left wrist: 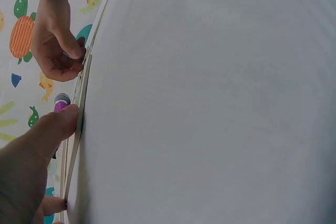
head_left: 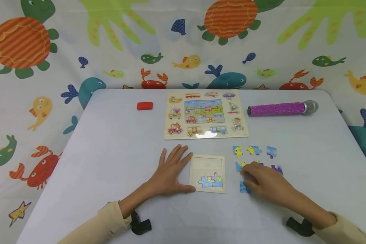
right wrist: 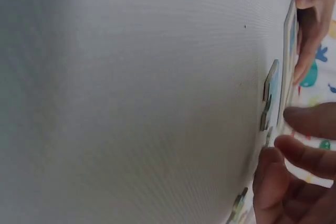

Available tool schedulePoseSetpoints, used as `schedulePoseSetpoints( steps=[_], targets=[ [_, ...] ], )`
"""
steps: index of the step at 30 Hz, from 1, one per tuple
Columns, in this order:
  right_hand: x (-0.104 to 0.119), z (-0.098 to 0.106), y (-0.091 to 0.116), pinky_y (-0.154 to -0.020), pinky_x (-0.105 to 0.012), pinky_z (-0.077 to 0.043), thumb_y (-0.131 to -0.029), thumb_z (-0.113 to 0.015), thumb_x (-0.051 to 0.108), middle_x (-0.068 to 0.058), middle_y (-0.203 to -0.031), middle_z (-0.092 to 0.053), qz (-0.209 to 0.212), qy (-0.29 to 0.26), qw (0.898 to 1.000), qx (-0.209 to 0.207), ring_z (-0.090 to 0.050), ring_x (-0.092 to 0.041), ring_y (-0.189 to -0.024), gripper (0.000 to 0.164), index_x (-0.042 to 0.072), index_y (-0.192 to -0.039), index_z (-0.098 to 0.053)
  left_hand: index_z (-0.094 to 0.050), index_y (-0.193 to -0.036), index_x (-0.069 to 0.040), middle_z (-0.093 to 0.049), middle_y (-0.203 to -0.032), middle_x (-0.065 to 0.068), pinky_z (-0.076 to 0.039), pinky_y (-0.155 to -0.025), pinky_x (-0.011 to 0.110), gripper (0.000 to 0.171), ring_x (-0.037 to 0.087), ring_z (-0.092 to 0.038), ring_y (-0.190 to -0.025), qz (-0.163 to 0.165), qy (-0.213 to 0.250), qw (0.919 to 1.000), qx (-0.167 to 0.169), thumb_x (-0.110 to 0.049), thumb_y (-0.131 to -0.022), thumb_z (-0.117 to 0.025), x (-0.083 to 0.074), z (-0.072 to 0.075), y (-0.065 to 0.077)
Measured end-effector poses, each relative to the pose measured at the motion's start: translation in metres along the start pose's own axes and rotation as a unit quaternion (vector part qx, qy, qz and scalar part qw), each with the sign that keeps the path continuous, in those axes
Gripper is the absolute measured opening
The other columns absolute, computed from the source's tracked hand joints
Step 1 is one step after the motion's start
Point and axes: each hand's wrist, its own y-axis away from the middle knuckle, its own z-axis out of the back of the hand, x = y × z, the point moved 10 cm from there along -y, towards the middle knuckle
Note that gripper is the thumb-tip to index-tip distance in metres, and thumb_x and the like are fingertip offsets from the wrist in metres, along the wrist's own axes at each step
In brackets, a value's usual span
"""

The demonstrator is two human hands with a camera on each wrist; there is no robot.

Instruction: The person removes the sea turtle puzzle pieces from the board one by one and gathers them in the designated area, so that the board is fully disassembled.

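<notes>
My left hand (head_left: 170,173) lies spread on the table at the left side of a small square wooden puzzle tray (head_left: 207,162). Its thumb and index fingertip touch the tray's left edge. Two joined blue puzzle pieces (head_left: 211,180) lie in the tray's lower right part. Over the loose pieces to the right hovers my right hand (head_left: 263,181), fingers bent and fingertips beside a blue-and-yellow puzzle piece (head_left: 238,166). In the right wrist view a gap shows between its thumb (right wrist: 310,119) and fingers. A blue puzzle piece (head_left: 244,187) lies below; the hand partly hides others.
Behind the tray lies a larger vehicle picture board (head_left: 206,115). A red block (head_left: 144,106) sits at the back left, a purple glittery microphone (head_left: 277,109) at the back right. More loose puzzle pieces (head_left: 271,151) lie beyond my right hand on the white table (head_left: 116,145).
</notes>
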Motion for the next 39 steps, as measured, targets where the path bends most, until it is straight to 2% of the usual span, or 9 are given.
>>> schedulePoseSetpoints(
  steps=[3,5,15,19,21,25,28,33,39],
  targets=[
    [0.005,-0.003,0.004,-0.077,-0.036,-0.058,-0.081,-0.086,0.02,0.004,-0.104,-0.067,0.009,0.041,0.999,0.0,-0.062,-0.011,-0.088,0.036,0.012,-0.113,-0.07,-0.04,-0.158,-0.014,-0.022,-0.169,0.007,0.005,-0.119,0.065,0.11,0.027,-0.005,-0.157,0.0,-0.001,1.0,-0.001,-0.063,-0.071,-0.084,0.0,0.0,0.0],
    [0.009,-0.006,0.006,-0.076,-0.034,-0.058,-0.078,-0.09,0.023,0.006,-0.103,-0.065,0.022,0.052,0.998,0.003,-0.061,-0.009,-0.088,0.041,0.013,-0.112,-0.07,-0.04,-0.158,-0.014,-0.022,-0.169,0.007,0.005,-0.119,0.065,0.11,0.027,-0.005,-0.157,0.0,-0.001,1.0,-0.002,-0.063,-0.071,-0.084,-0.001,0.0,0.0],
    [0.023,-0.001,0.005,-0.077,-0.034,-0.058,-0.076,-0.091,0.02,0.005,-0.106,-0.065,0.071,0.063,0.995,-0.026,-0.06,-0.011,-0.091,0.039,0.016,-0.109,-0.071,-0.039,-0.158,-0.014,-0.022,-0.169,0.007,0.006,-0.119,0.065,0.11,0.027,-0.005,-0.157,-0.002,0.0,1.0,-0.001,-0.062,-0.071,-0.085,-0.001,0.001,-0.001],
    [0.048,0.006,-0.007,-0.081,-0.037,-0.059,-0.08,-0.088,0.02,0.001,-0.111,-0.066,0.11,0.06,0.991,-0.037,-0.064,-0.016,-0.099,0.037,0.013,-0.112,-0.071,-0.04,-0.158,-0.014,-0.023,-0.169,0.007,0.006,-0.119,0.065,0.109,0.027,-0.005,-0.157,-0.001,0.001,1.0,-0.002,-0.061,-0.071,-0.085,-0.001,0.002,0.0],
    [0.064,0.004,-0.018,-0.082,-0.038,-0.059,-0.083,-0.085,0.018,-0.001,-0.114,-0.067,0.134,0.054,0.989,-0.025,-0.064,-0.018,-0.102,0.036,0.012,-0.115,-0.071,-0.04,-0.158,-0.013,-0.023,-0.169,0.007,0.006,-0.119,0.065,0.109,0.027,-0.005,-0.157,-0.001,0.004,1.0,-0.002,-0.061,-0.071,-0.085,-0.001,0.002,0.0],
    [0.093,-0.01,-0.039,-0.081,-0.035,-0.058,-0.088,-0.08,0.014,-0.001,-0.114,-0.068,0.182,0.052,0.982,0.015,-0.062,-0.018,-0.103,0.031,0.01,-0.118,-0.071,-0.039,-0.158,-0.013,-0.022,-0.169,0.008,0.005,-0.119,0.066,0.109,0.027,-0.006,-0.157,-0.007,0.005,1.0,-0.003,-0.062,-0.072,-0.085,-0.001,0.001,0.001],
    [0.105,-0.025,-0.05,-0.077,-0.031,-0.056,-0.088,-0.079,0.012,0.0,-0.109,-0.068,0.202,0.06,0.977,0.035,-0.06,-0.016,-0.097,0.029,0.008,-0.115,-0.072,-0.039,-0.159,-0.013,-0.021,-0.169,0.007,0.004,-0.119,0.066,0.109,0.027,-0.005,-0.157,-0.012,0.002,0.9999,-0.005,-0.063,-0.073,-0.084,0.0,0.0,0.002],
    [0.107,-0.04,-0.056,-0.07,-0.026,-0.053,-0.084,-0.082,0.012,-0.001,-0.1,-0.065,0.192,0.069,0.978,0.051,-0.055,-0.013,-0.088,0.03,0.006,-0.112,-0.072,-0.038,-0.159,-0.013,-0.021,-0.169,0.007,0.004,-0.119,0.066,0.109,0.026,-0.004,-0.157,-0.016,0.0,0.9999,-0.007,-0.064,-0.073,-0.083,0.001,0.0,0.001],
    [0.105,-0.044,-0.057,-0.069,-0.028,-0.051,-0.083,-0.082,0.009,0.001,-0.093,-0.06,0.165,0.057,0.983,0.055,-0.053,-0.013,-0.081,0.029,0.005,-0.108,-0.068,-0.039,-0.158,-0.013,-0.022,-0.169,0.008,0.004,-0.119,0.067,0.109,0.027,-0.006,-0.157,-0.021,-0.001,0.9997,-0.011,-0.064,-0.073,-0.083,0.0,0.0,0.001]
  ],
)
